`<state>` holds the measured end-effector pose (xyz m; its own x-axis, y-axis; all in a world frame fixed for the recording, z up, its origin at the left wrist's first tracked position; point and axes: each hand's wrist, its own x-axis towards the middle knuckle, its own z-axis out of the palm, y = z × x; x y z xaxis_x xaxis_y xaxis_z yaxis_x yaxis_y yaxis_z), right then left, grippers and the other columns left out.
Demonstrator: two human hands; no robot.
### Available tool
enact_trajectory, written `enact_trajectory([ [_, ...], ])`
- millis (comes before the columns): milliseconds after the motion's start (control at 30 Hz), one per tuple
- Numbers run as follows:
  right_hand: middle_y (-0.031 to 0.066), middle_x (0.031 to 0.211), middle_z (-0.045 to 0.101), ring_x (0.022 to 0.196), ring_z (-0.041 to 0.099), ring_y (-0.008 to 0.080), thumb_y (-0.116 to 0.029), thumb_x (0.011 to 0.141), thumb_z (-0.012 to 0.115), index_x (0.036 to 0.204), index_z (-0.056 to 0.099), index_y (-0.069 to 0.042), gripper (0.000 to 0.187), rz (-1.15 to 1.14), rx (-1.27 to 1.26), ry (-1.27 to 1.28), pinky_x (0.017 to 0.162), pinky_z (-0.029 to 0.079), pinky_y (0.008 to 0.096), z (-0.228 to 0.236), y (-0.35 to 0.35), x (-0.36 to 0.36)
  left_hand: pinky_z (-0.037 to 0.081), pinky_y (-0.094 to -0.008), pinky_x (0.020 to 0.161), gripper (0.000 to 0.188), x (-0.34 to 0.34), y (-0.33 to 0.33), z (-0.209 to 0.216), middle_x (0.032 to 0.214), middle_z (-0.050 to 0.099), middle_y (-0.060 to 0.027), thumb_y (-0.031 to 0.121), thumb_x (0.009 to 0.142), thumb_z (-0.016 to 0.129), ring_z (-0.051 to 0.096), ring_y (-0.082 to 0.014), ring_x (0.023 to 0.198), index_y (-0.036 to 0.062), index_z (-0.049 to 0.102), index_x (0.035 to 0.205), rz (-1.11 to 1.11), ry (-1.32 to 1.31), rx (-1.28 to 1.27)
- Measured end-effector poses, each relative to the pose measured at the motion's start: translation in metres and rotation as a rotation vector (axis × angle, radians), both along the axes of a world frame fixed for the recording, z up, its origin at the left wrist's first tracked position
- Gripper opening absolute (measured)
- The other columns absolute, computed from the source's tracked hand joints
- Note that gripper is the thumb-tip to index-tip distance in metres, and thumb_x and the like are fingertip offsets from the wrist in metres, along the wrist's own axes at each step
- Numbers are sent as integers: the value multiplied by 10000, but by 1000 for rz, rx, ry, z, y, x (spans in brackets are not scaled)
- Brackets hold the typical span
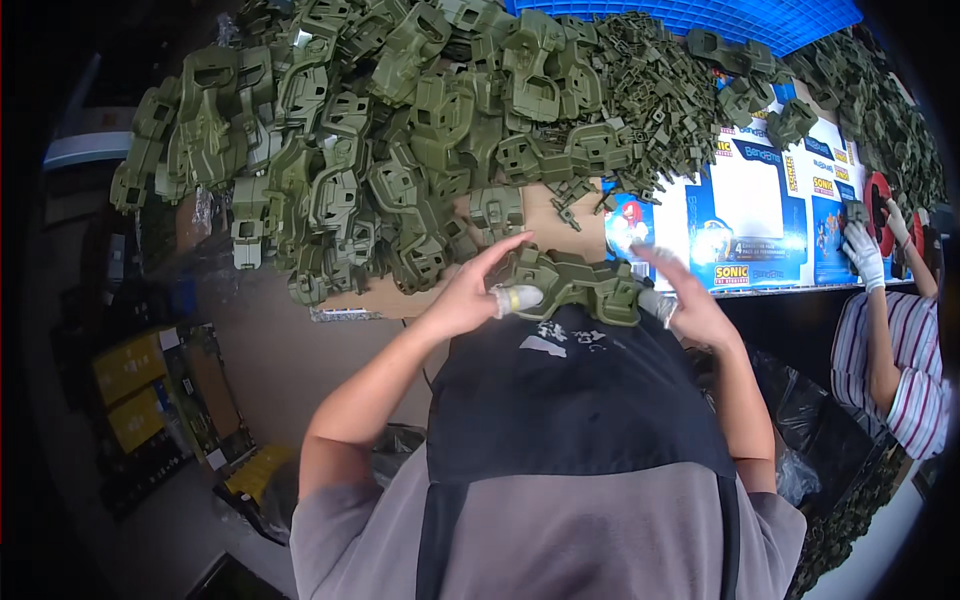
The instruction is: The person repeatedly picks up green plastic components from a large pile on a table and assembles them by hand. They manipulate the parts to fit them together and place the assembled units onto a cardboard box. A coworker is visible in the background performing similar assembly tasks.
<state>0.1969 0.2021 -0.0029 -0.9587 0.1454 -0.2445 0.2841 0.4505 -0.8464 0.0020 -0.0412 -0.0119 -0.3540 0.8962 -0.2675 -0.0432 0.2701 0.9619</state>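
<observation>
From my end of the feed, the worktop point(378, 303) stretches out beyond the black apron point(590, 410), my landmark. Ahead and left of the apron a heap of olive-green moulded shells point(325, 165) covers it; ahead and right lie printed blue-and-white cardboard sheets point(790, 220), with a blue plastic crate point(690, 18) farthest ahead. Well right of the apron I see a co-worker's striped sleeve point(915, 410) and white-gloved hand point(864, 252). One olive-green plastic shell point(575, 283) sits at the apron's far edge, between my left hand point(472, 298) and right hand point(695, 308). Each wrapped thumb meets one end, fingers stretched apart from it; I cannot tell whether either hand is clamped on.
</observation>
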Motion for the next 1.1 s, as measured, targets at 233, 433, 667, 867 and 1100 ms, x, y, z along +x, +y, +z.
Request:
enact_trajectory([
  [233,246,1037,546,932,564,385,-222,743,653,1309,383,-95,639,196,212,171,830,458,432,27,-62,-63,338,-326,1003,735,22,12,17,1306,456,-152,80,668,735,427,-235,1221,-16,380,1305,-18,223,-60],
  [433,203,1291,444,1143,478,365,-307,772,658,1380,274,-146,737,253,-166,183,943,409,405,22,-31,-63,402,-368,915,682,29,21,25,1177,511,-176,40,664,642,500,-326,1108,96,407,1302,8,360,-76],
  [667,197,1319,424,1182,450,347,-228,788,632,1418,188,-184,772,253,-269,71,965,376,401,13,-25,-59,456,-412,801,594,31,27,30,1070,562,-148,136,709,663,557,-352,987,186,440,1257,-44,487,-103],
  [867,129,1401,345,1232,416,282,-164,793,620,1424,165,-126,778,203,-297,-58,1007,335,353,13,-28,-47,465,-406,751,541,35,30,27,1012,574,-132,164,722,665,576,-332,936,212,472,1226,13,465,-86],
  [1100,126,1292,486,1185,474,256,-94,698,668,1338,387,-100,699,322,-247,-84,971,377,327,26,-17,-71,431,-354,854,545,35,33,39,1141,545,-99,166,714,699,546,-279,1039,136,491,1217,-120,479,-202],
])
